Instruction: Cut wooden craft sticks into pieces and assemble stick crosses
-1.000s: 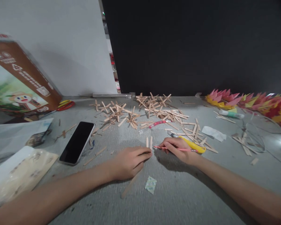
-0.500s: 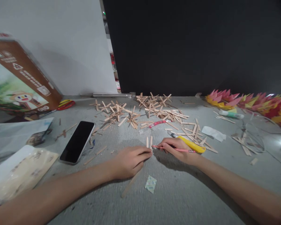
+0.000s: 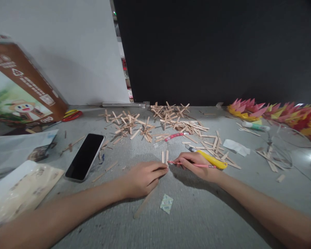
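Note:
Two short wooden craft sticks [image 3: 167, 156] stand side by side on the table, pointing away from me. My left hand [image 3: 145, 178] lies over their near ends, fingers closed and pressing them down; those ends are hidden. In my right hand [image 3: 190, 164] is a slim pink pencil [image 3: 202, 166], gripped as for writing. Its tip reaches the right-hand stick, next to my left fingertips. Below my left hand another wooden stick [image 3: 142, 206] sticks out toward me. Just behind my right hand lies a yellow utility knife [image 3: 211, 159].
Piles of craft sticks [image 3: 129, 124], many crossed, spread across the back. A phone [image 3: 85, 157], plastic packets [image 3: 23, 193] and a brown box [image 3: 28, 86] are at the left. Paper flowers [image 3: 248, 110], a glue stick [image 3: 256, 126] and paper scrap [image 3: 236, 147] sit right. A small packet [image 3: 167, 203] lies in front.
Almost nothing differs. Both hands, the two sticks and the pencil keep their places; the view has shifted very slightly.

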Demonstrator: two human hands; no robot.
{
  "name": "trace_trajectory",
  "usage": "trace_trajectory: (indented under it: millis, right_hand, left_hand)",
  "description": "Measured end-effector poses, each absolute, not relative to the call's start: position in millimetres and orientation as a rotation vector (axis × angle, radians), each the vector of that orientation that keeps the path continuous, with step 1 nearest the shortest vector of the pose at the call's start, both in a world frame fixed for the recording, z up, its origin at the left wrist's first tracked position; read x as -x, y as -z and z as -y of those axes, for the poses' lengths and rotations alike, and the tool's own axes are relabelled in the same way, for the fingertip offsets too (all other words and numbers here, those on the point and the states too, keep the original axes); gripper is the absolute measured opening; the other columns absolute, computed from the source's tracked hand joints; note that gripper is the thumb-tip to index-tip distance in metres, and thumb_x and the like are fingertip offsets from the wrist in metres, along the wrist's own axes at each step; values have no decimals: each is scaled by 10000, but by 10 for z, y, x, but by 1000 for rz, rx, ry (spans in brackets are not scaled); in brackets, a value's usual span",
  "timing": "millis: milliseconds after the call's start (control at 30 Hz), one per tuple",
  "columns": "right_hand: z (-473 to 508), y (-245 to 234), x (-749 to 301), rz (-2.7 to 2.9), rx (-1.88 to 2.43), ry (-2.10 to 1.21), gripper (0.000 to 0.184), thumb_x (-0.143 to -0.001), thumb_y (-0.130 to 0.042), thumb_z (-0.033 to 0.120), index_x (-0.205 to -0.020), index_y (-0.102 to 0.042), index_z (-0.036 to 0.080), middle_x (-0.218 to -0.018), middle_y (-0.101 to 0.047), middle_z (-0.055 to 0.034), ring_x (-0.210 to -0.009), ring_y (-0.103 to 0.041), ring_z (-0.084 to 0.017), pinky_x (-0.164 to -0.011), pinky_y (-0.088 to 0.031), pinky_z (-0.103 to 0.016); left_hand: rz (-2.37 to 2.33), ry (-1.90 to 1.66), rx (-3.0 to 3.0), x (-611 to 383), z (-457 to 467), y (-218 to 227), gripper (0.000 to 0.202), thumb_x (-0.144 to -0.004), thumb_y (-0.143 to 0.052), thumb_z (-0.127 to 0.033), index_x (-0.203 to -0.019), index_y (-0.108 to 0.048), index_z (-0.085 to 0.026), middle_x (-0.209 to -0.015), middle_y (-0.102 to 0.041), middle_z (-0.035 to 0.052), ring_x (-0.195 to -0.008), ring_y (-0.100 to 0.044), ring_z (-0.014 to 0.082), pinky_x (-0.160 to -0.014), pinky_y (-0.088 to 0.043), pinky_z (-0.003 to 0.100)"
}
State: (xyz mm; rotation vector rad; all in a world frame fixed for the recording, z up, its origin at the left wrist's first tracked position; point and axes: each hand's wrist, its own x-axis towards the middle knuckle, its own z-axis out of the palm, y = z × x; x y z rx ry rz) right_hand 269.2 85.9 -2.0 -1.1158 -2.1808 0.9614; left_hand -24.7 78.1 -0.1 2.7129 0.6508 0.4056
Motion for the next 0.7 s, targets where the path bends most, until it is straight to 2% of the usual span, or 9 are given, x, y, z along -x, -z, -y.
trace_trajectory:
  millis: [267, 700]
  right_hand:
    - [-850, -11, -2692, 2168, 1141, -989, 405, -1101, -454, 428, -1128, -812, 241, -799, -684, -17, -755, -645, -144, -679, -469, -234]
    - [-854, -24, -2677, 2155, 1158, -991, 416, -1096, -458, 433, -1016, -804, 216, -819, -708, -23, -765, -652, -142, -697, -475, -230]
  left_hand:
    - [-654, -416, -2707, 254, -782, 16, 412, -1011, -488, -159, -1390, -645, -196, -1454, -655, 92, -1275, -663, 262, -1095, -540, 424]
    - [-643, -448, -2695, 258, -783, 30, 411, -1002, -494, -147, -1378, -657, -187, -1438, -661, 96, -1268, -662, 256, -1105, -531, 412]
